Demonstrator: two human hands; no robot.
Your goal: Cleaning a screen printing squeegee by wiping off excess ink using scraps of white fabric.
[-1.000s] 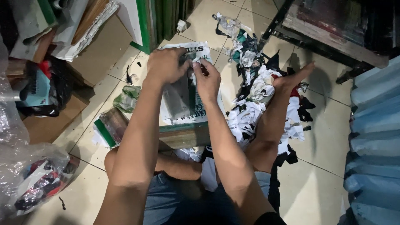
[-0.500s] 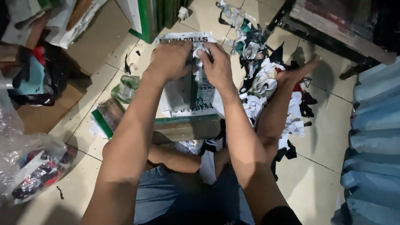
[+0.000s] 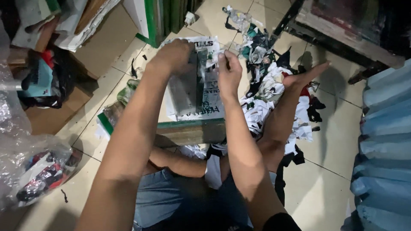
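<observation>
Hands are working over a wooden-framed printing screen that is lying flat on the tiled floor, just in front of the person's crossed legs. The left hand is curling its fingers over the top of a grey rectangular panel resting on the screen, gripping its upper edge. The right hand is pinching a white printed sheet between thumb and fingertips, right beside the panel's top corner; the sheet is spreading out under the panel across the screen. A heap of black and white scraps is lying to the right around the person's bare foot. A clear plastic bag is sitting at the lower left.
</observation>
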